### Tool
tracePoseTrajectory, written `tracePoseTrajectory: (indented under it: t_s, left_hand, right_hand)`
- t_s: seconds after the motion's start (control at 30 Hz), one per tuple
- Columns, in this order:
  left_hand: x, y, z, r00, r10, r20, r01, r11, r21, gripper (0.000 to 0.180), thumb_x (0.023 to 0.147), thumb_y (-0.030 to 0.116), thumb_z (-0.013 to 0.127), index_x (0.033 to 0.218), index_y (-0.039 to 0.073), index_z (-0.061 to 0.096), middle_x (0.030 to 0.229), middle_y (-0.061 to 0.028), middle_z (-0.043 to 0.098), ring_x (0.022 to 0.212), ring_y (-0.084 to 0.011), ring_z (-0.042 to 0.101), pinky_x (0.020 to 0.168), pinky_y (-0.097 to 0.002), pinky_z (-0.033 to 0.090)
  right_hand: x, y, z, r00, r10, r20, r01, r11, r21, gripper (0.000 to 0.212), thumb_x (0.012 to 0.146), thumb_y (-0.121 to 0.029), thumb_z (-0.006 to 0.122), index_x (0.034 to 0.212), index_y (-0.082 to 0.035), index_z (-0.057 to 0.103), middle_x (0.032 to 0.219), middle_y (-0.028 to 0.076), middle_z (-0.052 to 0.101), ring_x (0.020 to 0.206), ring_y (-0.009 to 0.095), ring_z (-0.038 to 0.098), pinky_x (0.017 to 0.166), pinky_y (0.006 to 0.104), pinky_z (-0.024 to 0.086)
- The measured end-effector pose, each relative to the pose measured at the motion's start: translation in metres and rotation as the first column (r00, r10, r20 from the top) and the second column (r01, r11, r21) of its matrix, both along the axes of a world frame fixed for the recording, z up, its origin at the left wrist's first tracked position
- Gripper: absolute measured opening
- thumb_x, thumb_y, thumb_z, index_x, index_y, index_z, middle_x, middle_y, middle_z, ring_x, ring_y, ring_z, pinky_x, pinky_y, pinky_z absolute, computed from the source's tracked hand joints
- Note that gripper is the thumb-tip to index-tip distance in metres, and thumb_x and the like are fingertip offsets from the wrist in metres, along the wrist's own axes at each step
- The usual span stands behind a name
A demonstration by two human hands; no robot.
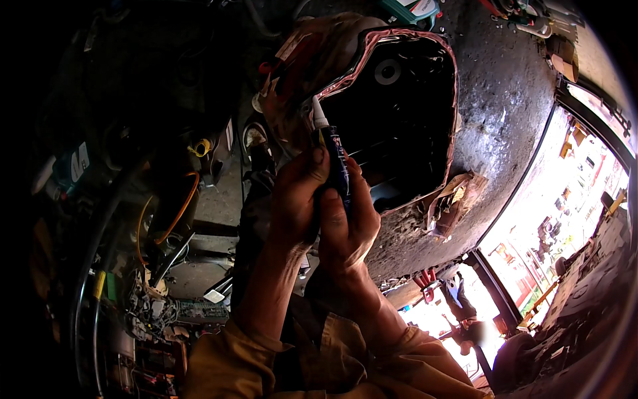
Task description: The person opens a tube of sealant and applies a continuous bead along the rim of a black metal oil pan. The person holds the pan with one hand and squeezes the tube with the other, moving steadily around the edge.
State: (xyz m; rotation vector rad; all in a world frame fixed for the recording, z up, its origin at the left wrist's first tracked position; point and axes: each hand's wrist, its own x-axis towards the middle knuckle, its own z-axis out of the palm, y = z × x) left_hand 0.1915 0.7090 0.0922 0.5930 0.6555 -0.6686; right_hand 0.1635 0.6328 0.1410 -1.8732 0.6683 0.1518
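Note:
My left hand [297,189] and my right hand [352,219] are both closed round a dark blue squeeze tube [335,156] with a white tapered nozzle [320,113]. The nozzle tip meets the left edge of a large dark metal pan [415,133], which looks like an engine oil pan, open side up. A reddish bead, apparently sealant, runs along the pan's rim [456,86]. Deep shadow hides most of its inside; a pale ring [387,72] shows near the far end. My fingers cover the lower part of the tube.
Crumpled brown cardboard [455,203] lies right of the pan on the rough floor [512,73]. A teal container [412,10] stands beyond it. An orange cable [183,213] and assorted parts clutter the dark left side. Another person [462,302] is near a bright doorway at lower right.

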Motion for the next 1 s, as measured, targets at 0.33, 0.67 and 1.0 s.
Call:
tracePoseTrajectory:
  t_s: [0.33,0.67,1.0]
  left_hand:
    - [-0.002,0.005,0.003,1.000,-0.003,-0.004,0.003,1.000,0.019,0.035,0.105,0.030,0.046,0.113,-0.001,0.060,0.100,-0.0131,0.067,0.089,-0.0254,0.068,0.085,-0.0387,0.055]
    - [-0.001,0.007,0.008,1.000,0.017,0.019,-0.016,0.997,-0.069,0.035,0.105,0.031,0.046,0.114,0.000,0.059,0.101,-0.0127,0.067,0.089,-0.0254,0.068,0.085,-0.0384,0.055]
    - [-0.006,0.008,0.007,0.999,0.047,-0.006,-0.047,0.997,-0.067,0.034,0.104,0.031,0.048,0.113,0.001,0.059,0.101,-0.0132,0.067,0.090,-0.0253,0.067,0.086,-0.0390,0.054]
  right_hand:
    - [-0.004,0.003,-0.005,0.998,0.046,0.053,-0.044,0.998,-0.055,0.048,0.096,-0.018,0.056,0.135,0.008,0.050,0.114,0.013,0.064,0.103,0.017,0.060,0.091,0.0298,0.047]
    - [-0.007,0.002,-0.004,0.998,0.054,0.039,-0.052,0.998,-0.032,0.049,0.095,-0.018,0.056,0.134,0.010,0.050,0.116,0.020,0.062,0.108,0.026,0.060,0.095,0.0343,0.047]
    - [-0.007,0.003,-0.003,0.994,0.087,0.061,-0.086,0.996,-0.017,0.051,0.096,-0.020,0.057,0.136,0.011,0.049,0.116,0.016,0.064,0.105,0.020,0.062,0.093,0.0313,0.048]
